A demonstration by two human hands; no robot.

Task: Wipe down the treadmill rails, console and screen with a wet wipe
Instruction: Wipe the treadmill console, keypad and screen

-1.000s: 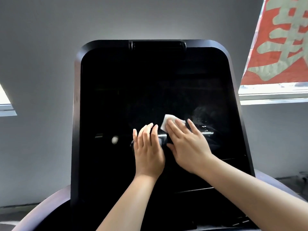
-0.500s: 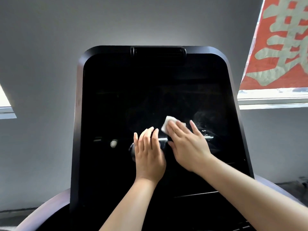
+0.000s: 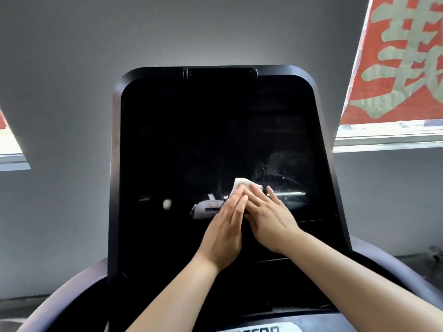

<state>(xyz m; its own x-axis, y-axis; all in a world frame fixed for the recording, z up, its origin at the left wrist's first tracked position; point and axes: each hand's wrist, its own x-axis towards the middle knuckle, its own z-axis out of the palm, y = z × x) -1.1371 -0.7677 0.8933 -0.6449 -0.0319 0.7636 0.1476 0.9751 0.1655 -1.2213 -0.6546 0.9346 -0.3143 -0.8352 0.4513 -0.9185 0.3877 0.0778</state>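
Observation:
The treadmill's big black screen (image 3: 215, 140) fills the middle of the view, set in a dark console frame (image 3: 115, 188). A white wet wipe (image 3: 239, 184) lies flat against the lower middle of the glass. My right hand (image 3: 268, 219) presses it there with straight fingers, so only its top corner shows. My left hand (image 3: 227, 226) lies flat on the screen just beside it, its fingertips touching the right hand's fingers and the wipe's edge. A damp smear (image 3: 278, 168) shows on the glass to the right of the wipe.
Curved grey rails run out from the console at the lower left (image 3: 60, 305) and lower right (image 3: 393, 267). A grey wall stands behind. A red banner (image 3: 398, 58) hangs over a window at the upper right, and another window (image 3: 9, 152) sits at the left edge.
My left hand has turned and slid right until its fingertips meet the right hand and wipe. The view has tipped up a little, so the console sits lower in frame.

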